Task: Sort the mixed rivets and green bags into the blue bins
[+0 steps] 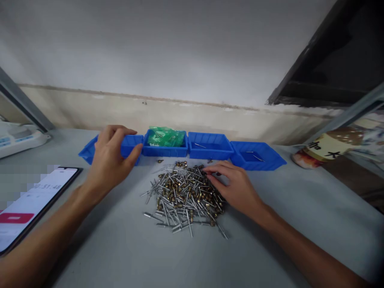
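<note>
A heap of silver blind rivets mixed with brass-coloured screws (187, 196) lies in the middle of the grey table. My right hand (237, 186) is at the heap's right back edge, its thumb and fingers drawn together in a pinch; whatever is between the fingertips is too small to make out. Over the leftmost blue bin (132, 145) hovers my left hand (112, 156), thumb and fingers apart with nothing visible between them. It hides much of that bin, including most of its inside.
Along the wall, another blue bin (165, 151) holds a green plastic bag (166, 137). Farther right, a third bin (211, 153) and a fourth bin (255, 163) contain a few thin rivets. A phone (45, 200) lies at left, and a patterned cup (327, 148) is at right.
</note>
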Demonstrator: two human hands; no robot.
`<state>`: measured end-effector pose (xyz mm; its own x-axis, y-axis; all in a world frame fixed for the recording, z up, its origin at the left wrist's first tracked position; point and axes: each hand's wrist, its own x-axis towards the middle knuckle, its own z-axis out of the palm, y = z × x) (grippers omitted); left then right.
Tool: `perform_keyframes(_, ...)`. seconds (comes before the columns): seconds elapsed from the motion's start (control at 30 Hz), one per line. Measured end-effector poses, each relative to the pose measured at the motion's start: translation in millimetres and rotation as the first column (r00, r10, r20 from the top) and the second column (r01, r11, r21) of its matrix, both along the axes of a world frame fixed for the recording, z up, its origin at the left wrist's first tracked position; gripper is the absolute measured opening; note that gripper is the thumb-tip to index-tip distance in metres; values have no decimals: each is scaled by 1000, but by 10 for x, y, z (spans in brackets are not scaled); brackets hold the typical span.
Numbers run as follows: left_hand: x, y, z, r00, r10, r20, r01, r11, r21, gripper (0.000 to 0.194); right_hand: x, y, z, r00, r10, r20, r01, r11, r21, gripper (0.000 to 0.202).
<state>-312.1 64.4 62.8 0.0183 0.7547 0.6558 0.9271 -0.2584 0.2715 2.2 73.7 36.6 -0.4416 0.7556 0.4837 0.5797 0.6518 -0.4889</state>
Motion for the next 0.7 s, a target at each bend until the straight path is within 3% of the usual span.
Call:
perform_keyframes(0.13,287,-130,-58,969,-240,-66,236,970,-60,17,-26,14,-46,996,-7,90,6,1000,15,13)
perform_keyframes(0.2,409,-185,-105,921,-384,-71,370,916,-155,13,-33,28,-77,993,-17,120,15,1000,14,11)
perform_keyframes(0.3,532,-236,-182,859,-510,-42,481,832,-277,12,-36,49,-118,993,-17,114,16,1000,7,10)
perform_keyframes(0.43,570,-251,-243,832,-554,-28,502,774,-387,16,-55,51,-143,995,-34,99,32,999,18,9)
perform_keyframes(0.7,529,-217,-286,858,-513,-30,454,784,-424,17,-89,43,-125,989,-84,118,89,995,-38,12)
